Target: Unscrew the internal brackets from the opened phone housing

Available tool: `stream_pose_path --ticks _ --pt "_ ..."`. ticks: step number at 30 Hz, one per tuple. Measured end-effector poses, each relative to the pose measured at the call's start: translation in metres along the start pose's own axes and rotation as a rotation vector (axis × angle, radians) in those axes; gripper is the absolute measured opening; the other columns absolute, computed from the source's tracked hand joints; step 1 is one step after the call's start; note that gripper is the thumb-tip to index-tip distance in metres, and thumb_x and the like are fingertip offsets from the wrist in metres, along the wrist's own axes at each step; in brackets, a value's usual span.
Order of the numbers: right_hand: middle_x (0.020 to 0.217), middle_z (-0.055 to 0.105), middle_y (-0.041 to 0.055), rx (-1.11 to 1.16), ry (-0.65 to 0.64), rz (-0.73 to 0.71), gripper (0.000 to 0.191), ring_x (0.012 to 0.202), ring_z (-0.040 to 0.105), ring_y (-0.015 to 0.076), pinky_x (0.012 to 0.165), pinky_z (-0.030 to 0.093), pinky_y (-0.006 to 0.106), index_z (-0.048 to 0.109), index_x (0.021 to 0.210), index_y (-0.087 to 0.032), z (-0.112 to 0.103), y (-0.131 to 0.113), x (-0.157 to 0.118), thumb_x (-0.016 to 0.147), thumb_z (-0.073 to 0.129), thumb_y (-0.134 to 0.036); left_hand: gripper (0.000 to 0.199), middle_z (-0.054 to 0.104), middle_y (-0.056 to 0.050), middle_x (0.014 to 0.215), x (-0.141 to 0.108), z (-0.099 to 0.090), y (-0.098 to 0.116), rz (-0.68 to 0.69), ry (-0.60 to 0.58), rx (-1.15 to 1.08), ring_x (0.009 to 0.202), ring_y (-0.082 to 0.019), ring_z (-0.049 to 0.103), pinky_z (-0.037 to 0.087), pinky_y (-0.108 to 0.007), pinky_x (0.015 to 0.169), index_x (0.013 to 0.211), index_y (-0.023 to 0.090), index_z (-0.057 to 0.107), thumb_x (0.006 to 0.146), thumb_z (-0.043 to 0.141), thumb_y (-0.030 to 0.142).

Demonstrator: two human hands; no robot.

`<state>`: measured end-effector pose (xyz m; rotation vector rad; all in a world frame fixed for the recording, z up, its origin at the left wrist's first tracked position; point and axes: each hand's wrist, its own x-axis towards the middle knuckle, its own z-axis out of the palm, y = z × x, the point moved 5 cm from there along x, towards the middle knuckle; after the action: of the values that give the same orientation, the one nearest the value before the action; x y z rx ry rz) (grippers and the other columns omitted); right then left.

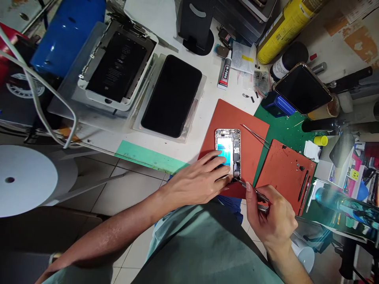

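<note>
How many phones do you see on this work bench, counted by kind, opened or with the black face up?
Opened phones: 2 (opened phone under the left hand; white-framed opened phone)
Black-faced phones: 2 (plain black phone; gold-edged black phone)
Total: 4

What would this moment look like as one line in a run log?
left hand: resting on opened smartphone | right hand: holding metal tweezers at phone's lower edge | under phone: orange-red mat
</note>
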<state>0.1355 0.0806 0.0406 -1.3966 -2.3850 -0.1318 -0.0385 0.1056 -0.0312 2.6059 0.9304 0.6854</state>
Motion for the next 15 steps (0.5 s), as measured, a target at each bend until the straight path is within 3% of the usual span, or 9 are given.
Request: stream_pose_path --ticks 3,9,15 --pt "0.077 0.064 -0.0027 0.035 -0.009 0.014 0.022 0.061 0.059 0.0122 0.058 0.046 0.027 0.058 0.111 -0.018 0.0021 0.0011 0.0001 0.097 0.075 -0.014 0.017 0.070 -0.006 0.118 0.0003 -0.0004 0.0005 0.004 0.006 0.002 0.119 -0.027 0.060 0.039 -0.050 0.129 0.102 0.016 0.075 0.103 0.059 0.022" --pt "0.067 0.058 -0.0073 -0.076 0.073 0.009 0.022 0.051 0.052 0.0083 0.055 0.043 0.025 0.060 0.101 -0.020 0.0008 0.0009 0.0000 0.095 0.081 -0.018 0.015 0.071 -0.006 0.117 0.0016 -0.0028 0.0007 -0.002 0.021 0.011 0.118 -0.026 0.062 0.041 -0.050 0.127 0.106 0.017 0.075 0.103 0.061 0.022" --pt "0.069 0.059 -0.0063 -0.017 0.030 0.021 0.025 0.056 0.055 0.0105 0.058 0.044 0.026 0.056 0.104 -0.020 0.0032 -0.0033 0.0013 0.095 0.078 -0.012 0.016 0.071 -0.006 0.116 0.0015 -0.0021 0.0007 -0.006 0.020 0.007 0.119 -0.026 0.061 0.041 -0.050 0.128 0.107 0.016 0.075 0.102 0.061 0.020"
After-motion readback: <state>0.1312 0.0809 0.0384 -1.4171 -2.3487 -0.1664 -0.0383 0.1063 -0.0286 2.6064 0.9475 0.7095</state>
